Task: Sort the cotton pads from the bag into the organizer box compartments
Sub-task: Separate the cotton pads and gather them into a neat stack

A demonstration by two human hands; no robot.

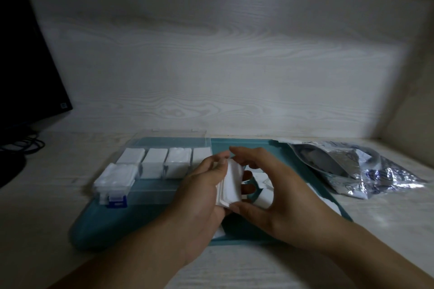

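Observation:
My left hand [199, 192] holds a small stack of white cotton pads [231, 183] upright over the teal tray [131, 225]. My right hand [265, 192] pinches the stack between the thumb below and fingers above. To the left, the clear organizer box [155, 191] lies on the tray with its lid open. White pads [153, 165] fill several of its compartments. The crinkled silver bag [352, 166] lies to the right on the table. A few loose pads [264, 198] lie on the tray under my right hand, partly hidden.
A black monitor [25, 73] and dark cables [25, 145] stand at the far left. A pale wood-grain wall rises behind the tray. The organizer box has a blue latch [116, 202] at its front left corner.

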